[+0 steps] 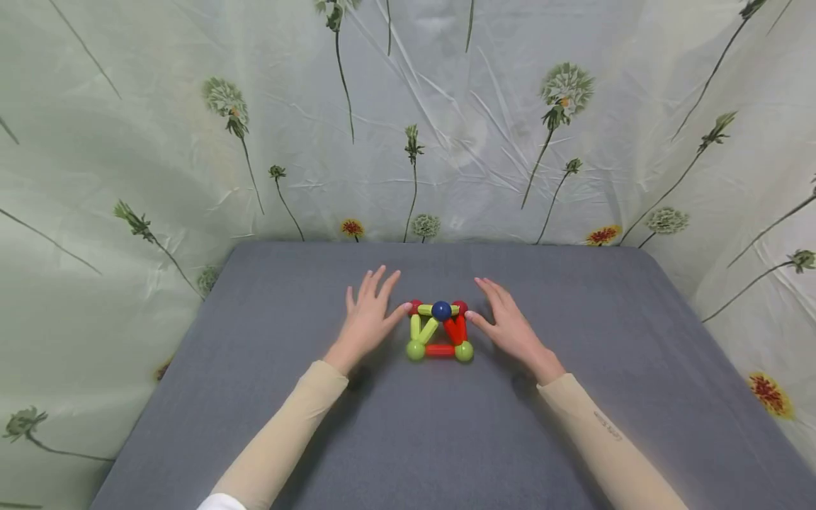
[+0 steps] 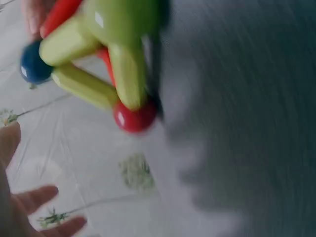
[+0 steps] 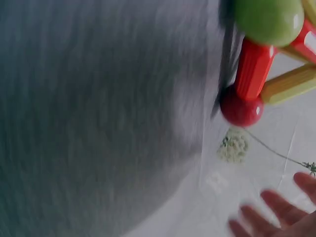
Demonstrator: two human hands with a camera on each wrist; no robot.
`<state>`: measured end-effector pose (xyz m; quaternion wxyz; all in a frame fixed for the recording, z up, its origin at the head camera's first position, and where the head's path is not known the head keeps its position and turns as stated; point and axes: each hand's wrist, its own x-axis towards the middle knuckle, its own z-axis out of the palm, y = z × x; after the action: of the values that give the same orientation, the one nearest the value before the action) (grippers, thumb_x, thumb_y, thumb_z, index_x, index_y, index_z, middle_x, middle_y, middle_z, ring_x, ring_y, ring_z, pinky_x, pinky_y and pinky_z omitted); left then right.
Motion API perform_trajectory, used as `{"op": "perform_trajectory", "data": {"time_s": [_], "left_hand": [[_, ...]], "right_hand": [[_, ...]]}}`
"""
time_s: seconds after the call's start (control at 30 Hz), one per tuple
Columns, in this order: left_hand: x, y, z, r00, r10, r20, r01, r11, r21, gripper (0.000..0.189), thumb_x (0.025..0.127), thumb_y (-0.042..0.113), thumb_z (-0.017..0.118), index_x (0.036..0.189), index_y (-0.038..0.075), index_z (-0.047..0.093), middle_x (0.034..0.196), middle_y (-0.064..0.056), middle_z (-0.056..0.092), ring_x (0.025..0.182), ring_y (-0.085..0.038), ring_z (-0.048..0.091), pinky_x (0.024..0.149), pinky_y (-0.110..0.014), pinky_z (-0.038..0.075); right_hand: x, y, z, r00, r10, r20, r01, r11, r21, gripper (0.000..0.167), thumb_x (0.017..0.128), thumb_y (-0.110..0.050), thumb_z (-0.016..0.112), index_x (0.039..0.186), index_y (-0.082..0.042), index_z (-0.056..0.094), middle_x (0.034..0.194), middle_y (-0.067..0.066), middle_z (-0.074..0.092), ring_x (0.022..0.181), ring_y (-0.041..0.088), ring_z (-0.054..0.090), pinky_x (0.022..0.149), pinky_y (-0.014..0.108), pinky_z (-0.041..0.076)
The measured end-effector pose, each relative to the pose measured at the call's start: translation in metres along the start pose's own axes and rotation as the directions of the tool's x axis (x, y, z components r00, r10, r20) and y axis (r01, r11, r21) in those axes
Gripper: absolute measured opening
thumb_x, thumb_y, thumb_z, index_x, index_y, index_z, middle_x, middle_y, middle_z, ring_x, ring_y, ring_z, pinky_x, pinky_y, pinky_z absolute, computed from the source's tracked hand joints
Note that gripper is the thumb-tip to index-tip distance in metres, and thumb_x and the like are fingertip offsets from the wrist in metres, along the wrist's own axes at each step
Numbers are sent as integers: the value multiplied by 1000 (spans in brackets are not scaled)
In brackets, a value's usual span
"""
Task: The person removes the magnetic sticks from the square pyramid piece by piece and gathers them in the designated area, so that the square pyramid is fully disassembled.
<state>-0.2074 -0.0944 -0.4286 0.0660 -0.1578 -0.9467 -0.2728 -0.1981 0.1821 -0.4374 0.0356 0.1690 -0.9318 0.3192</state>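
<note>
A pyramid of toy building rods and balls (image 1: 440, 350) stands on the grey table between the two hands. Its front corners are green balls (image 1: 416, 350), its back corners red balls (image 2: 135, 116), and a blue ball (image 1: 441, 311) tops it. Yellow-green rods (image 2: 128, 74) and red rods (image 3: 253, 69) join them. My left hand (image 1: 366, 315) is spread at the left side, its thumb tip right at the back left red ball. On the opposite side my right hand (image 1: 510, 327) has its fingers extended, thumb tip close by the back right red ball (image 3: 242, 106).
The padded grey table (image 1: 440, 439) reaches back to a pale curtain (image 1: 459, 127) printed with dandelions and flowers. This cloth also hangs along the left and right sides. Beige sleeves (image 1: 280, 432) cover both forearms.
</note>
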Motion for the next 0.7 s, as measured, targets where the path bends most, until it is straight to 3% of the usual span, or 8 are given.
{"op": "perform_trajectory", "data": {"time_s": [0.07,0.13,0.2,0.3,0.47,0.7], "left_hand": [[0,6,5,998,52,23,-48,984,-174,60,96,41,55,147,15,38,149,-11,34,138,-30,27,108,-56,19],[1,13,12,994,104,44,-83,936,-343,54,96,32,59,142,10,44,142,-12,44,131,-30,39,105,-51,30],[3,21,21,988,139,63,-98,894,-437,50,95,29,60,139,8,48,136,-11,50,125,-29,45,101,-49,35],[5,30,33,985,158,75,-106,882,-460,47,94,30,62,134,8,52,129,-10,54,117,-28,47,98,-48,38],[9,35,43,987,155,35,-124,889,-441,38,92,26,65,125,9,58,119,-7,59,105,-25,48,90,-44,42],[18,26,34,980,189,55,-131,836,-533,35,91,17,65,125,8,60,119,-9,60,107,-23,56,92,-41,46]], "right_hand": [[-1,-4,4,1000,-27,11,25,991,129,66,92,-33,64,144,-5,36,140,18,42,126,34,41,102,53,34],[-2,-8,9,999,-42,30,34,972,234,57,91,-31,67,134,-1,45,124,16,54,111,30,54,93,47,44],[-3,-14,13,997,-50,51,33,954,297,46,89,-28,69,122,0,53,108,12,61,95,25,61,83,40,51],[-2,-19,20,997,-48,62,25,945,326,31,87,-21,72,107,-1,58,90,5,63,80,17,61,72,31,52],[-1,-23,28,999,-39,18,31,946,323,21,84,-10,73,97,0,60,81,3,61,73,16,59,67,26,50],[-6,-29,29,999,-12,32,0,934,357,21,83,-12,75,96,-2,61,82,3,62,74,16,60,68,26,51]]}}
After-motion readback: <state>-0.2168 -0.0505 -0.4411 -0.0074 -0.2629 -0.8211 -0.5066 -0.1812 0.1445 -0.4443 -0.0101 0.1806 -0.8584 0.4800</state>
